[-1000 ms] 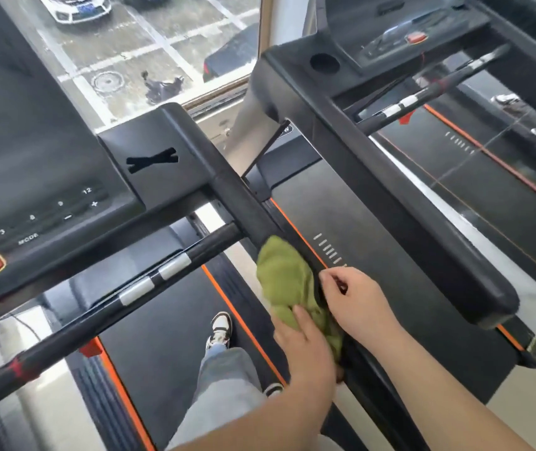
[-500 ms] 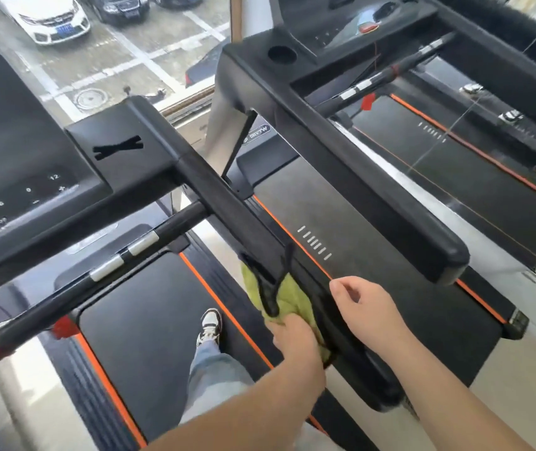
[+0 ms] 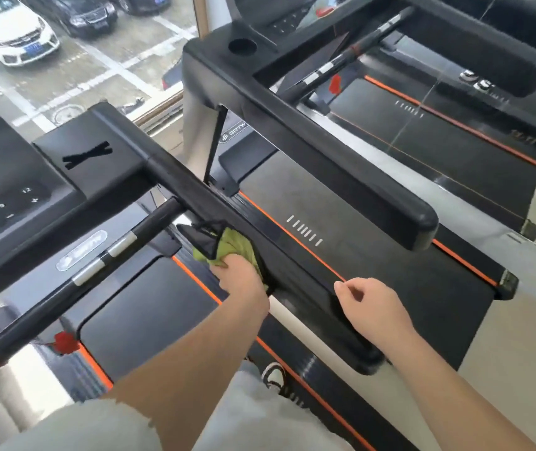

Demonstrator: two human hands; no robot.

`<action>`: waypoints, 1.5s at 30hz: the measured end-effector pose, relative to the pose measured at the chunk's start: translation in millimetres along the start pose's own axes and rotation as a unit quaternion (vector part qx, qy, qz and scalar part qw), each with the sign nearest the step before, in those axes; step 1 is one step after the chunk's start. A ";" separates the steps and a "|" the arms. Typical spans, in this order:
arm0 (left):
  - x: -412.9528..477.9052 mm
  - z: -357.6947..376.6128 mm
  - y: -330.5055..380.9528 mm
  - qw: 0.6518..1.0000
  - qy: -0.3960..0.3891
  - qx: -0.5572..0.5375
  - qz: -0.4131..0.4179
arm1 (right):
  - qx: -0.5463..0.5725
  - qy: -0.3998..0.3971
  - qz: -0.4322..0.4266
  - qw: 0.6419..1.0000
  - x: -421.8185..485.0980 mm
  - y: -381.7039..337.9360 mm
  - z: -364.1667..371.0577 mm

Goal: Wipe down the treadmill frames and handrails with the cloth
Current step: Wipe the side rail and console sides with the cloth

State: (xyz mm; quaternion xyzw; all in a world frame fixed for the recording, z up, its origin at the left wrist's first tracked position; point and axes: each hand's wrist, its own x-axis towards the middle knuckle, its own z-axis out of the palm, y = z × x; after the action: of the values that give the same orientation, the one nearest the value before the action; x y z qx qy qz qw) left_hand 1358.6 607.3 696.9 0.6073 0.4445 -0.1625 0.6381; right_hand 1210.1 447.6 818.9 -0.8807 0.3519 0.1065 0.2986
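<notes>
Left hand [image 3: 240, 275] grips cloth [image 3: 234, 247], wiping handrail [image 3: 260, 236] underside; right hand [image 3: 370, 304] loosely curled, empty, touching rail. Next: wipe nearer end.

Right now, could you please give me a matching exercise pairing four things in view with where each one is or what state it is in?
Things:
1. green cloth
2. right hand
3. white car
4. cup holder

Places or states:
A. parked outside, seen through the window
B. round recess in the next treadmill's console
C. gripped by the left hand against the handrail
D. fingers loosely curled, holding nothing

Pairs: 1-C, 2-D, 3-A, 4-B.
</notes>
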 end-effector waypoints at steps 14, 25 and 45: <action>-84.3 -8.8 -47.4 0.960 -0.125 -0.054 -0.243 | 0.110 -0.011 0.102 0.989 -32.8 62.9 -1.2; -230.1 -10.3 -176.6 0.912 -0.243 -0.099 -0.315 | 0.270 -0.032 0.094 0.958 -51.9 114.0 -28.5; -244.9 29.7 -119.8 0.176 -0.176 0.781 0.573 | 0.405 0.004 0.228 0.885 -65.6 138.4 -40.0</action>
State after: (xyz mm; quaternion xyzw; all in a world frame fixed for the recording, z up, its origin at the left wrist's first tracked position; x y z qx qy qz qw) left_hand 1144.9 473.5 804.7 0.8313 -0.5088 -0.1170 -0.1906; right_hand 1066.7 380.6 814.5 -0.5789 0.5569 0.0161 0.5954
